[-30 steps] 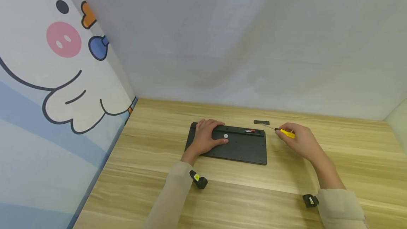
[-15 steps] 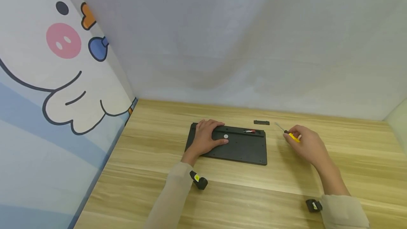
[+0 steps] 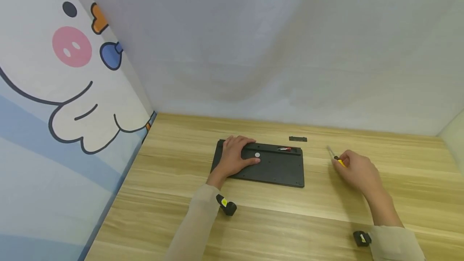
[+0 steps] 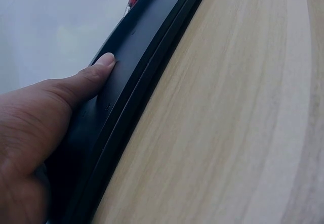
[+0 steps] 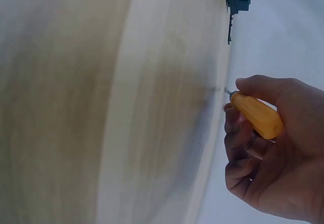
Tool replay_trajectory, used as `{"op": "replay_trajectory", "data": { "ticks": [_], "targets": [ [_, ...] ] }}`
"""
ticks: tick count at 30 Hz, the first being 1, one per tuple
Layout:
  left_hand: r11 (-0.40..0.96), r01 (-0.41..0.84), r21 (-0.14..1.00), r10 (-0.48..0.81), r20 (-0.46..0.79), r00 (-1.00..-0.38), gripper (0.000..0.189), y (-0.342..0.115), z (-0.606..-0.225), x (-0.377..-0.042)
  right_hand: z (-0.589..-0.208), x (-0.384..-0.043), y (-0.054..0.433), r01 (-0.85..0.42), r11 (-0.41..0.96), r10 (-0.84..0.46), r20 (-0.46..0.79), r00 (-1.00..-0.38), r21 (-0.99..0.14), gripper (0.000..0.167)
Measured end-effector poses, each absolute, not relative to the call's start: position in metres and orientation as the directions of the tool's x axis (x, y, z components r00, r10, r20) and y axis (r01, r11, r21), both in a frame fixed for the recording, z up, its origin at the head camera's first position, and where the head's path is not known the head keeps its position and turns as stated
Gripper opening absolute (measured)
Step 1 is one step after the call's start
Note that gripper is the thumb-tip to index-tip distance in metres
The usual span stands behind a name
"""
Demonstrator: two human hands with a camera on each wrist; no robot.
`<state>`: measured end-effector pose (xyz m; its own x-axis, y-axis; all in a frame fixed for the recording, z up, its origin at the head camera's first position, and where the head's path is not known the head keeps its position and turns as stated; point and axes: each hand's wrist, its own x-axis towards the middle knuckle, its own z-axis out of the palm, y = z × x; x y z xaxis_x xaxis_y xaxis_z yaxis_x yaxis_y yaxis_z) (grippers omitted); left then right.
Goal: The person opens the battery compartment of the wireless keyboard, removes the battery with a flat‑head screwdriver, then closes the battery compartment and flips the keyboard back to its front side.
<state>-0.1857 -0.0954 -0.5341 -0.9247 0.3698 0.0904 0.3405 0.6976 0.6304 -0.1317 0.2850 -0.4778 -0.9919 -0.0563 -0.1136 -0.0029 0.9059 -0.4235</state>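
A black keyboard [image 3: 275, 170] lies underside up on the table, showing small screw holes and a round white spot. My left hand [image 3: 233, 157] rests across its left part, fingers at the far edge; in the left wrist view the thumb [image 4: 93, 77] lies straight along the underside. A red-and-silver battery [image 3: 284, 149] sits in the slot near the far right corner. To the right of the keyboard, my right hand [image 3: 359, 170] grips a screwdriver by its yellow handle [image 5: 258, 115], its metal shaft pointing away and slightly left. The remaining fingers curl loosely below the handle.
A small dark battery cover [image 3: 298, 139] lies on the wooden table [image 3: 290, 220] just beyond the keyboard's far right corner. Behind the table hangs a pale grey curtain [image 3: 275, 51]. A cartoon-printed panel [image 3: 72, 92] stands along the left side.
My right hand has drawn back to the right and nearer with the screwdriver, away from the keyboard and battery cover; the shaft now points more away from me. The left hand stays put.
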Motion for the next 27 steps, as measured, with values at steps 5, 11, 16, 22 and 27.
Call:
{"op": "replay_trajectory", "data": {
  "ticks": [5, 11, 16, 22, 27],
  "targets": [
    [0.698, 0.340, 0.631, 0.369, 0.090, -0.925, 0.063, -0.096, -0.534, -0.186, -0.477, -0.130, 0.289, 0.019, 0.913, -0.063, -0.186, -0.980, -0.407, 0.046],
    [0.697, 0.357, 0.622, 0.377, 0.105, -0.920, 0.064, -0.097, -0.537, -0.188, -0.479, -0.131, 0.293, 0.037, 0.913, -0.068, -0.242, -0.968, -0.407, 0.048],
    [0.701, 0.359, 0.615, 0.376, 0.108, -0.920, 0.064, -0.097, -0.538, -0.188, -0.482, -0.132, 0.295, 0.030, 0.912, -0.077, -0.244, -0.967, -0.408, 0.050],
    [0.703, 0.353, 0.618, 0.371, 0.104, -0.923, 0.063, -0.097, -0.537, -0.187, -0.483, -0.133, 0.297, 0.026, 0.918, -0.080, -0.248, -0.965, -0.396, 0.050],
    [0.703, 0.345, 0.622, 0.371, 0.094, -0.924, 0.063, -0.096, -0.535, -0.186, -0.482, -0.132, 0.298, 0.026, 0.916, -0.083, -0.252, -0.964, -0.401, 0.052]
  ]
}}
